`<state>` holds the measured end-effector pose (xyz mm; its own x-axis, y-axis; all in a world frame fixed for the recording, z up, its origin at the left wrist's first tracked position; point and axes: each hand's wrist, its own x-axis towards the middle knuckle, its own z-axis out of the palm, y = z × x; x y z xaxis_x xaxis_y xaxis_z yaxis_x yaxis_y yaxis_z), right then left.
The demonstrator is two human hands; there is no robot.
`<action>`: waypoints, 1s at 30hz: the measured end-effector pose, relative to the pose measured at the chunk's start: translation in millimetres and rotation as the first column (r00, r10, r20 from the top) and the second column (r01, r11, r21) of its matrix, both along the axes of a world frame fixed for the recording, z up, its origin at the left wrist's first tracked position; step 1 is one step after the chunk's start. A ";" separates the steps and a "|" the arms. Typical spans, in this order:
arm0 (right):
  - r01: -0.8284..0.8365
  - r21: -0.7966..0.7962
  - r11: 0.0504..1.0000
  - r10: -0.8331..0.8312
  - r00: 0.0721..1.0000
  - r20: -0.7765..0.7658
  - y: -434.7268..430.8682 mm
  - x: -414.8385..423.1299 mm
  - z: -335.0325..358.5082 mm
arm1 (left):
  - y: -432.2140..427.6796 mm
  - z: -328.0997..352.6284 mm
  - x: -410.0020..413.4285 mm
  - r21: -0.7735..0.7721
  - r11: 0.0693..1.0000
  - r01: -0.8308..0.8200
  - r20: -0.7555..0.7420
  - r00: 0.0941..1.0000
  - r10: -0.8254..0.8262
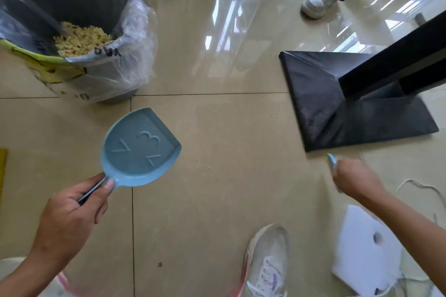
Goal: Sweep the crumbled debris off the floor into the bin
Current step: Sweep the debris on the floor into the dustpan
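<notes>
My left hand [72, 207] grips the handle of a light blue dustpan [140, 149], held empty just above the floor below the bin. The grey bin [79, 7] at the top left has a clear plastic liner and holds yellowish crumbled debris [80, 40]. My right hand [354, 177] is closed around a light blue brush handle [332, 160]; only its tip shows, and the bristles are hidden. A few tiny crumbs [207, 169] lie on the beige tiles between my hands.
A black stand base [337, 108] with its post sits at the right. A white foam board [366, 248] and a white cord [420, 188] lie at the lower right. My shoe [268, 263] is at the bottom. Another person's shoe [318, 2] stands at the top right.
</notes>
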<state>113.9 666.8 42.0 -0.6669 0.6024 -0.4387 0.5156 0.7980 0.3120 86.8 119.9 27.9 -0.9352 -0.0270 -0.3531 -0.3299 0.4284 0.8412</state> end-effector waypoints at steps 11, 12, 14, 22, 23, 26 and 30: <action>-0.267 -0.362 0.893 0.290 0.957 0.010 -138.3 0.4 -40.8 | -6.9 -8.5 27.8 -0.085 0.994 0.073 -0.028 0.997 -0.075; -0.335 -0.405 0.851 0.356 0.934 -0.025 -158.9 -6.6 -41.0 | -8.2 -10.2 27.9 -0.080 0.992 0.101 -0.028 0.994 -0.103; -0.430 -0.452 0.781 0.441 0.893 -0.088 -192.2 -19.9 -37.3 | -11.2 -15.2 27.3 -0.056 0.991 0.119 -0.006 0.993 -0.119; -0.558 -0.505 0.659 0.540 0.818 -0.199 -263.2 -53.3 -38.2 | -12.8 -47.2 24.4 0.017 0.994 0.110 0.193 0.975 -0.112; -0.580 -0.503 0.641 0.564 0.800 -0.204 -266.5 -54.7 -38.3 | -13.6 -50.9 23.9 0.023 0.993 0.112 0.217 0.969 -0.114; -0.673 -0.437 0.597 0.647 0.726 -0.234 -263.4 -61.7 -27.3 | -18.0 -61.7 24.0 -0.010 0.993 0.120 0.293 0.949 -0.111; -0.631 -0.296 0.717 0.584 0.776 -0.239 -233.2 -82.0 -19.6 | -22.7 -70.3 29.2 -0.032 0.985 0.172 0.431 0.891 -0.142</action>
<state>31.9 433.6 22.4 -0.8970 -0.1239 -0.4243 -0.1037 0.9921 -0.0706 116.0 97.2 -42.4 -0.6898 0.0697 -0.7206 -0.5734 0.5550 0.6027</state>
